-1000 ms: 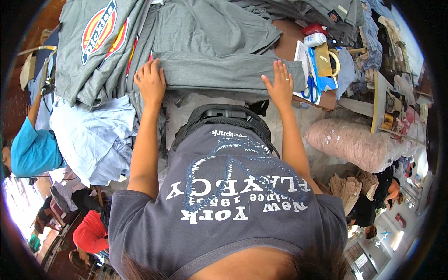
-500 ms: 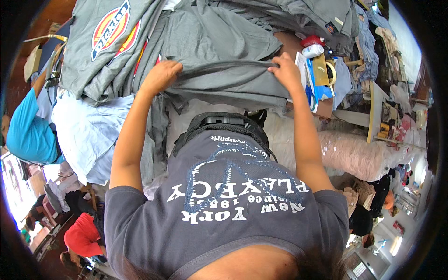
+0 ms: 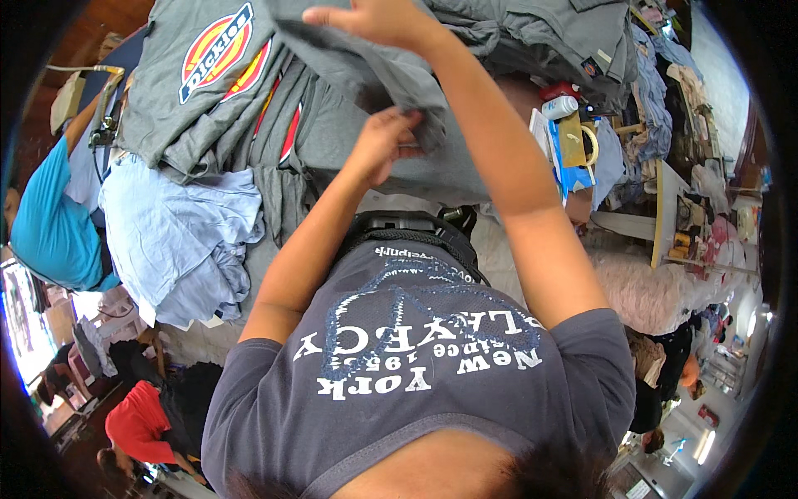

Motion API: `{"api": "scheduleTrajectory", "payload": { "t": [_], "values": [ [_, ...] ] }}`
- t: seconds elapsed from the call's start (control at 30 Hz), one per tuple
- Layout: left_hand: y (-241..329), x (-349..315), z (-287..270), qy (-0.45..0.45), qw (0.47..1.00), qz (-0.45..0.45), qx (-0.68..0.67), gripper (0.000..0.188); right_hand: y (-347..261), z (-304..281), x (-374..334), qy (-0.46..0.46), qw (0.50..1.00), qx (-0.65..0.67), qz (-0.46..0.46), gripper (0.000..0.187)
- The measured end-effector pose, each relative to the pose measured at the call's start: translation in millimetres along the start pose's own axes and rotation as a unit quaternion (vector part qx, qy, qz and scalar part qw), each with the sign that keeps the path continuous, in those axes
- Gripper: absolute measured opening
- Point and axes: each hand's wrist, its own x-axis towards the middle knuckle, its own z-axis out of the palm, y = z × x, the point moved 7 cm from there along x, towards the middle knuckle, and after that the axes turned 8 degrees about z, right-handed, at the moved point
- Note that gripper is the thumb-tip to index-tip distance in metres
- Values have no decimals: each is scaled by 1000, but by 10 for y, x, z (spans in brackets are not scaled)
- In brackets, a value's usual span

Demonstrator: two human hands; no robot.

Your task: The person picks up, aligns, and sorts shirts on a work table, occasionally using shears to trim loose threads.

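Observation:
A grey shirt (image 3: 370,75) is lifted and partly folded over, its raised part blurred by motion. My left hand (image 3: 386,145) is closed on the near end of that raised cloth, fingers curled. Above it, my right hand (image 3: 386,21) reaches across to the left at the top edge, its thumb stretched out over the cloth. The picture cuts off its other fingers, so their grip is hidden. Flat grey fabric (image 3: 332,137) lies beneath. To the left, a pile of grey garments (image 3: 162,125) has a large red, yellow and blue printed emblem on top.
Light blue garments (image 3: 179,233) hang over the near left edge. More grey garments (image 3: 540,41) lie at the back right, near a white bottle (image 3: 559,107) and a tape roll (image 3: 589,145). A wrapped pinkish bundle (image 3: 644,287) is at right. A person in blue (image 3: 54,233) works at left.
My left hand has moved right and slightly nearer with the cloth. My right hand has swung up and left from the cloth's right end, and the stretched edge is now lifted and folded.

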Motion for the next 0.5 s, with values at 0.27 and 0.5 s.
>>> {"api": "scheduleTrajectory", "payload": {
  "t": [0.27,0.5],
  "values": [
    [-336,-14,-692,66,993,-31,-93,32,1351,-885,-2754,179,836,-387,344,21],
    [-293,-78,-715,34,989,25,142,40,1134,-1173,-4336,208,671,-481,524,34]
  ]
}}
